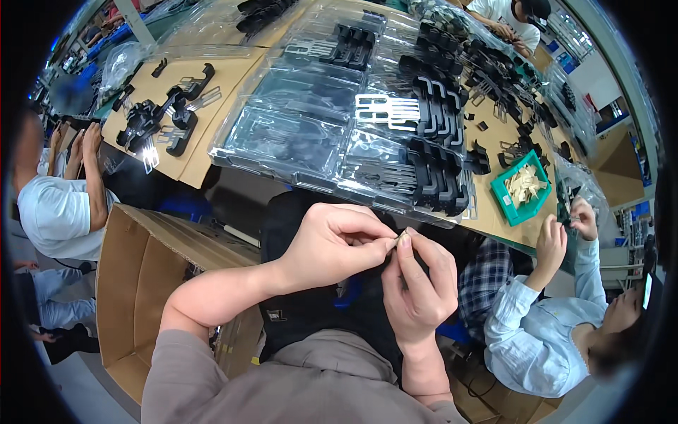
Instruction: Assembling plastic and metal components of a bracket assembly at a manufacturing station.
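— How are the hands set?
— The left hand (339, 244) reaches in from the left, elbow bent, wrist turned inward; the right hand (421, 286) rises almost upright, fingers curled. Their fingertips meet above the lap (314, 311).
— Gripping anything?
— Both are pinched, thumb against forefinger. Whether anything sits between the tips, I cannot tell.
— And the black parts (438, 113)?
— Some lined up in the clear tray (282, 141), beyond the hands; others loose on the table (487, 214).
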Motion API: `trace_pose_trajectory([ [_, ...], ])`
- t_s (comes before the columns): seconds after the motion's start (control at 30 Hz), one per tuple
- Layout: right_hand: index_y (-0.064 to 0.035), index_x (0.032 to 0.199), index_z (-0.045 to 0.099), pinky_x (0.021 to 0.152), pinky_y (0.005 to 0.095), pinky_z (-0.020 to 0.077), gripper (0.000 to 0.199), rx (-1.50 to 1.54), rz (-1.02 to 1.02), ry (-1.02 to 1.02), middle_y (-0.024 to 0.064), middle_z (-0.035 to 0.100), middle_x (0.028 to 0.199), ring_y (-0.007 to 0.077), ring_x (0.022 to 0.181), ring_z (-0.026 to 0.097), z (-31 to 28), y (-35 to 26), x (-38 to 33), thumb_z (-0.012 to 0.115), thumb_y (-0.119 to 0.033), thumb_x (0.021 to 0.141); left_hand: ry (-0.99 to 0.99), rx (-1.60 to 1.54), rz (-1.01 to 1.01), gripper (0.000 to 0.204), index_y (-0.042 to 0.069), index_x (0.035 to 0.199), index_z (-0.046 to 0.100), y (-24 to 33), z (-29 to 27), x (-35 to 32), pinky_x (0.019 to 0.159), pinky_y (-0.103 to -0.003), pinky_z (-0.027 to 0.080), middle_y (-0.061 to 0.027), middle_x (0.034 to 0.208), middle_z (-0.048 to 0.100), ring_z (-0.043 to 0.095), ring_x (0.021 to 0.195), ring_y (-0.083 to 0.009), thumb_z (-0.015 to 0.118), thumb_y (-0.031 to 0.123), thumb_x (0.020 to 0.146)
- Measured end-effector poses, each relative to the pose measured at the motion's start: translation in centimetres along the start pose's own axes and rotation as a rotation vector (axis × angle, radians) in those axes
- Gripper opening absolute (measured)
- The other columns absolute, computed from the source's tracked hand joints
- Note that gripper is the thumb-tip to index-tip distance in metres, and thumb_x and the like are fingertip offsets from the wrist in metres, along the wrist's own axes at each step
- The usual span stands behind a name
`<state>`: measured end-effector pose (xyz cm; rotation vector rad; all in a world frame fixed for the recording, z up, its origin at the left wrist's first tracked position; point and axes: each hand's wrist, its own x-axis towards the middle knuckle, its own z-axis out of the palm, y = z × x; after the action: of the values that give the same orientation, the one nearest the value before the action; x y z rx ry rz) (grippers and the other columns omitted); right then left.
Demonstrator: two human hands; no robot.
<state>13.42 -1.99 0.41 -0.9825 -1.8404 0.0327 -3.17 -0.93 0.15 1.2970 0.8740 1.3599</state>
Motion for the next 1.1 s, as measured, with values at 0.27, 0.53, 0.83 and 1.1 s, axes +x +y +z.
trace_pose_trajectory([
  [0.27, 0.0015, 0.104, 0.078, 0.072, 0.0317, 0.059, 0.035, 0.261, 0.165, 0.004, 0.0155, 0.077, 0.107, 0.0265, 0.084, 0.072, 0.1, 0.2, -0.6, 0.075, 0.014, 0.071, -0.049, -0.182, -0.155, 0.009, -0.006, 0.095, 0.078, 0.6, 0.2, 0.2, 0.052, -0.019, 0.048, -0.0116, 0.085, 0.074, 0.06, 0.061, -0.0102, 0.073, -0.008, 0.088],
  [0.53, 0.0063, 0.107, 0.071, 0.08, 0.0392, 0.0563, 0.028, 0.169, 0.0, 0.053, 0.0173, 0.072, 0.114, 0.0318, 0.088, 0.068, -0.2, 0.5, -0.3, 0.075, 0.004, 0.079, 0.08, 0.037, -0.351, 0.008, -0.006, 0.081, 0.073, 0.8, 0.3, -0.1, 0.048, -0.022, 0.039, -0.0075, 0.072, 0.064, 0.049, 0.052, -0.0104, 0.07, -0.004, 0.088],
  [0.83, 0.0122, 0.113, 0.066, 0.09, 0.0417, 0.0543, 0.029, 0.037, -0.01, 0.108, 0.0208, 0.066, 0.123, 0.0335, 0.097, 0.065, 0.8, 0.1, -1.6, 0.07, -0.002, 0.088, 0.104, 0.341, -0.123, 0.009, -0.005, 0.088, 0.072, -2.2, -1.3, -0.9, 0.051, -0.02, 0.037, -0.0051, 0.074, 0.062, 0.049, 0.058, -0.0084, 0.066, -0.001, 0.094],
  [1.1, 0.0067, 0.102, 0.072, 0.071, 0.0391, 0.056, 0.02, 0.136, -0.058, 0.065, 0.0141, 0.074, 0.101, 0.0301, 0.08, 0.068, -0.8, -0.4, 1.2, 0.074, 0.004, 0.082, 0.037, 0.595, 0.149, 0.014, -0.004, 0.087, 0.078, 1.8, 1.0, 0.2, 0.058, -0.027, 0.047, -0.0092, 0.079, 0.072, 0.058, 0.063, -0.018, 0.075, -0.006, 0.073],
])
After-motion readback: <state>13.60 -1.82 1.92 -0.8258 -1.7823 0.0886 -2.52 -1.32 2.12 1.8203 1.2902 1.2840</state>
